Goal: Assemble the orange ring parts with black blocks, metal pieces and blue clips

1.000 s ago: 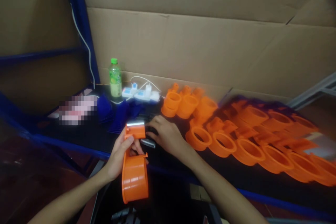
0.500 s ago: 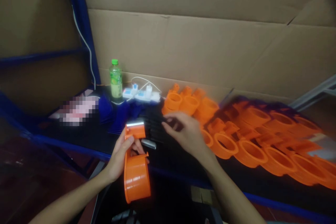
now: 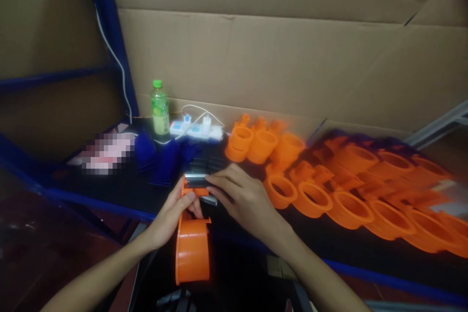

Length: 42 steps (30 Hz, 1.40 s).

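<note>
My left hand is wrapped round the neck of an orange tape dispenser, its ring hanging downward. A toothed metal blade runs along the dispenser's upper end. My right hand pinches the right end of a black strip-like piece, which lies against the dispenser head just below the teeth. Behind the hands, more black pieces rest on the table, partly hidden. A silvery metal piece shows under the dispenser head.
Several orange dispenser bodies stand in rows to the right. Blue flat pieces lie left of centre. A green-capped bottle and a white power strip are at the back, before a cardboard wall. A blue frame post rises at left.
My right hand has come left from above the table to the dispenser head, now with a black piece in its fingers. My left hand keeps its hold on the dispenser.
</note>
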Tool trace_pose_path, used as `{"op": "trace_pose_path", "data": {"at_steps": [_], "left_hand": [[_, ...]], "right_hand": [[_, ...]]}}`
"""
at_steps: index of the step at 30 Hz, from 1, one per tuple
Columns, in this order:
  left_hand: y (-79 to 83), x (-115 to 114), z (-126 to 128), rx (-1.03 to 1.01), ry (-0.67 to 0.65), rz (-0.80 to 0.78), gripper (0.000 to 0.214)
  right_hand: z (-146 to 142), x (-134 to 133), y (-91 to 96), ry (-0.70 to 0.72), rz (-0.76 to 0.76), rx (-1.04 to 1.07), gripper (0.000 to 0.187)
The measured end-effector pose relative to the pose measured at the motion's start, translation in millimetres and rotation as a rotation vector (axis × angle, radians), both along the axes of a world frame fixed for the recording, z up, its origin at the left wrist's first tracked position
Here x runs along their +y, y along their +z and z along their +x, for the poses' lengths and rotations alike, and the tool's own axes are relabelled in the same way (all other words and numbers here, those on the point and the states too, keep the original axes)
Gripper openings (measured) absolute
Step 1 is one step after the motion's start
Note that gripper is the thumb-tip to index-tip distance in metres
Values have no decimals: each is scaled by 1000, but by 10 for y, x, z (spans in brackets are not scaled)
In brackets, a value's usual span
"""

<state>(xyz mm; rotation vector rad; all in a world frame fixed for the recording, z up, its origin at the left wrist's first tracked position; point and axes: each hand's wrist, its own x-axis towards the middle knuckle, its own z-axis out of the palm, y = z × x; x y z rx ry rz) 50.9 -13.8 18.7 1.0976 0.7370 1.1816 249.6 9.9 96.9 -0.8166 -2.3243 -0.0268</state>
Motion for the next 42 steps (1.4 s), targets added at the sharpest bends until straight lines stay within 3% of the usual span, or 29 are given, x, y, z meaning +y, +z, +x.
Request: {"op": "trace_pose_path", "data": {"at_steps": [8,11,14,18,22,27,31,36,42], "left_hand": [[39,32,13,-110,-72,-118,32],[93,51,14,-217,-134,-218,46],[121,67,-1,-255,-98,-294,47],[103,73,-21,-227,-86,-297,49],[92,69,-12,-224,-133,-272,55],[105,57,7,-226,-101,-268,53],[109,59,-5,-150,-51,-255,49],[117,66,-12,-96,-20,-225,56],[159,49,16,-255,53,-243,37]], "right_hand": [[-42,-49,-83,-10,69,3,23],[-83,43,7,38,20,11,28],[-173,327,161,-72,-27,-97,31],[-333,920,272,-357,-111,-496,28],[-477,1389,165,-452,-152,-606,21],[-651,1626,-38,-500,-194,-667,38],[-683,1679,-78,-522,-221,-626,39],[-520,1580,83,-499,-234,-438,29],[-220,1010,266,-352,-278,-161,28]]}}
